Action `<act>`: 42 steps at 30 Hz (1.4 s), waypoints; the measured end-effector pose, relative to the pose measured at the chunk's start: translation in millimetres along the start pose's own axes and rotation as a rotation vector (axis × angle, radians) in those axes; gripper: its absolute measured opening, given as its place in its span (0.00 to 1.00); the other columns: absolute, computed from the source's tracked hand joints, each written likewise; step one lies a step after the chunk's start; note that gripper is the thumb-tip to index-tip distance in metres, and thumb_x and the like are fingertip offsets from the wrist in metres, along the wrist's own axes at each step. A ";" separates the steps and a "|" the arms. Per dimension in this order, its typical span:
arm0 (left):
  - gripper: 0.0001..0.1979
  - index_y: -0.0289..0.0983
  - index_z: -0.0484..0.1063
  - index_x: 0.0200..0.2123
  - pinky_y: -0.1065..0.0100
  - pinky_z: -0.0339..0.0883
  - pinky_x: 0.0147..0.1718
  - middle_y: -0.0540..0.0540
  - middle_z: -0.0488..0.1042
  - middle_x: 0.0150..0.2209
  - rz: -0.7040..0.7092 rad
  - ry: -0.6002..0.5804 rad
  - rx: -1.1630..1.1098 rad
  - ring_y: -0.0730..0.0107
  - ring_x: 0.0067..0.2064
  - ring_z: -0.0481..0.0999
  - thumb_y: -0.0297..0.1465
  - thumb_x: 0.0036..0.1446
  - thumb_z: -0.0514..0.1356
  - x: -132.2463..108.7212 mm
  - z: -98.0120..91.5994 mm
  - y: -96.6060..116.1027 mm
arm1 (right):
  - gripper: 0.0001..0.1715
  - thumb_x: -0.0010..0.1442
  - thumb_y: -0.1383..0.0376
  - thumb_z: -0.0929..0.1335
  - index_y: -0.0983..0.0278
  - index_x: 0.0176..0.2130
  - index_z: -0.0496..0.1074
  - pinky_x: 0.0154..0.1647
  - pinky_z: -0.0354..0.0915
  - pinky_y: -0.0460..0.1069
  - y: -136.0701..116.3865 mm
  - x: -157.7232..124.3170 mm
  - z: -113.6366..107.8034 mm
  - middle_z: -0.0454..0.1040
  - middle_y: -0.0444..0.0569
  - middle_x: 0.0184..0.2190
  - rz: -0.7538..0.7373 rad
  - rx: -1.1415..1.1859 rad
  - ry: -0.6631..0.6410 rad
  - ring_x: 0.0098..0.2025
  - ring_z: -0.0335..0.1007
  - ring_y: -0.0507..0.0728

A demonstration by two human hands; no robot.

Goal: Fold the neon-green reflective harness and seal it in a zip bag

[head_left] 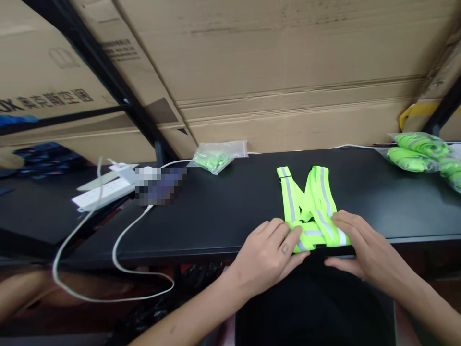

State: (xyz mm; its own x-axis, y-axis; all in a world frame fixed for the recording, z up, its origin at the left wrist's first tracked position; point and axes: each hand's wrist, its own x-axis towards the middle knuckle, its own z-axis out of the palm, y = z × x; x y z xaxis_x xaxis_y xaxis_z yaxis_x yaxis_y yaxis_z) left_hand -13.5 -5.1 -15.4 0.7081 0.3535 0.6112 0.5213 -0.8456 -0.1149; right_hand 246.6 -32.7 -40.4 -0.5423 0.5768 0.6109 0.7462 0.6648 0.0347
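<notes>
Left hand (pixel 268 254) and right hand (pixel 367 245) pinch the near end of a neon vest (pixel 317 202) on the black table (pixel 216 216), bagged vests (pixel 414 154), power strip (pixel 103 192), cardboard boxes (pixel 288 62) behind.

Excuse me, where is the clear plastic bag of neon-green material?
In the head view, the clear plastic bag lies at the far edge of the black tabletop, back and left of the neon-yellow reflective vest.

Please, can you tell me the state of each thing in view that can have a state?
Neon-yellow reflective fabric vest, folded over, straps spread, lying on the black desk.
Left hand, pinching the vest's near edge.
Right hand, gripping the vest's near edge.
Clear plastic bag of neon-yellow fabric, filled, lying on the desk.
White power strip, lying flat.
White cable, trailing off the desk edge.
</notes>
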 end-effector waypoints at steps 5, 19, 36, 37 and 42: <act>0.19 0.30 0.72 0.48 0.63 0.71 0.34 0.42 0.77 0.34 -0.097 -0.135 -0.129 0.62 0.35 0.76 0.41 0.68 0.55 16.4 -7.7 -14.5 | 0.16 0.70 0.55 0.63 0.64 0.48 0.68 0.39 0.72 0.53 9.8 17.9 -4.4 0.76 0.55 0.41 0.116 0.094 -0.063 0.42 0.75 0.60; 0.16 0.33 0.71 0.48 0.56 0.66 0.49 0.40 0.73 0.47 -0.451 -0.356 -0.101 0.55 0.48 0.70 0.38 0.70 0.52 67.7 36.5 -58.7 | 0.24 0.71 0.52 0.59 0.65 0.39 0.73 0.41 0.64 0.56 76.1 71.5 26.2 0.73 0.55 0.35 0.152 -0.076 -0.155 0.39 0.67 0.61; 0.13 0.30 0.66 0.53 0.56 0.70 0.55 0.35 0.73 0.53 -0.141 -0.187 -0.186 0.54 0.56 0.72 0.30 0.68 0.55 3.9 -3.6 0.3 | 0.21 0.68 0.53 0.64 0.69 0.37 0.69 0.33 0.66 0.53 -10.8 26.4 -10.3 0.72 0.54 0.30 -0.035 -0.248 -0.018 0.32 0.71 0.60; 0.13 0.30 0.66 0.53 0.56 0.70 0.55 0.35 0.73 0.53 -0.145 -0.179 -0.209 0.54 0.56 0.72 0.29 0.68 0.54 3.8 -5.0 1.7 | 0.21 0.68 0.52 0.65 0.68 0.36 0.69 0.32 0.65 0.52 -12.6 25.1 -11.5 0.72 0.53 0.29 -0.039 -0.236 -0.005 0.31 0.71 0.59; 0.12 0.32 0.67 0.51 0.57 0.71 0.50 0.39 0.75 0.48 -0.223 -0.236 -0.368 0.59 0.49 0.73 0.31 0.71 0.50 16.7 -11.3 -3.5 | 0.23 0.68 0.49 0.63 0.65 0.33 0.69 0.27 0.60 0.49 0.0 29.2 -18.8 0.68 0.46 0.24 0.011 -0.105 0.000 0.26 0.67 0.55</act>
State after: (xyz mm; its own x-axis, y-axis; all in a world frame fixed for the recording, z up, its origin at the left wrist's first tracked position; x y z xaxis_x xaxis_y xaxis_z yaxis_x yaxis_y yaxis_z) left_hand -8.9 -0.8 4.0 0.7093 0.5872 0.3901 0.5000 -0.8091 0.3088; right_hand 238.0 -24.8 -7.7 -0.5336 0.5842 0.6115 0.7888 0.6045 0.1108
